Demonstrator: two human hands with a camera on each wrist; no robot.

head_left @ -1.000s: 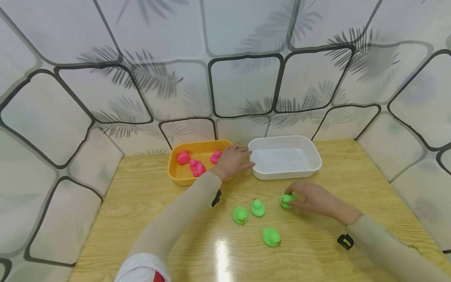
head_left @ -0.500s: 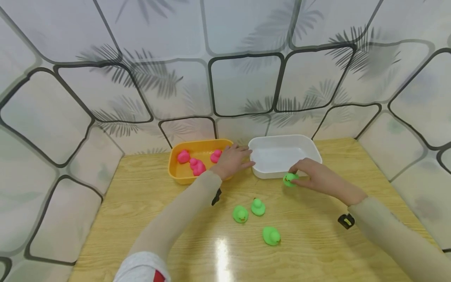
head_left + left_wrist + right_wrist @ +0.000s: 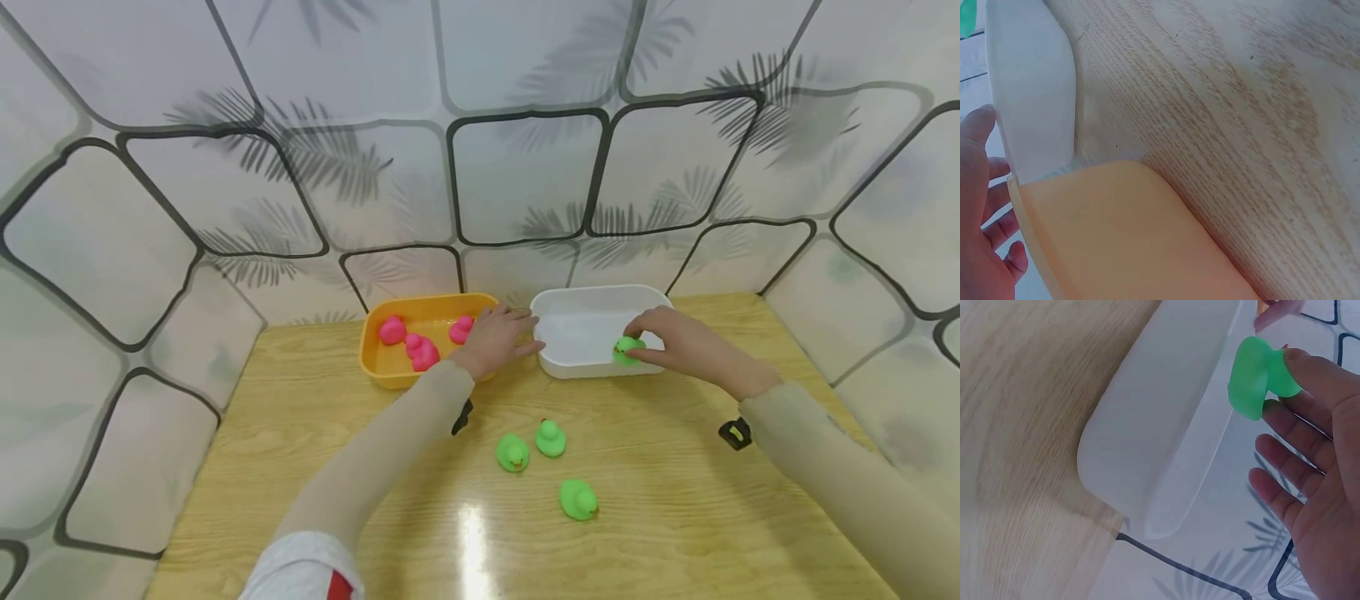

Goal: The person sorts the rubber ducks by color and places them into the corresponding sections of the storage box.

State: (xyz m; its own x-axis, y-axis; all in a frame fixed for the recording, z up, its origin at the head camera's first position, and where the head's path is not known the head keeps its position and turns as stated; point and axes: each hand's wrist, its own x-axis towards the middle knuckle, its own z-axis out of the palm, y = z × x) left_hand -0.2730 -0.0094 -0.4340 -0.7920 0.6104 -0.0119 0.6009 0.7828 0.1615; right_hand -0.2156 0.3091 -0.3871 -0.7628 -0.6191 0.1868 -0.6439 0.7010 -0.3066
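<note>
Since a second ago my right hand [image 3: 678,346] carried its pinched green duck [image 3: 627,347] off the desk [image 3: 675,508] to above the white tub [image 3: 577,367].
My left hand [image 3: 497,337], fingers relaxed, rests where the orange tub [image 3: 382,377] meets it, seemingly touching both; leaf-patterned curtain walls [image 3: 525,167] enclose the glossy wood.

My right hand [image 3: 678,346] has lifted the green duck [image 3: 627,348] off the table [image 3: 675,517] near me and carried it far and slightly right, so it now hangs over the white tub [image 3: 577,329].
</note>
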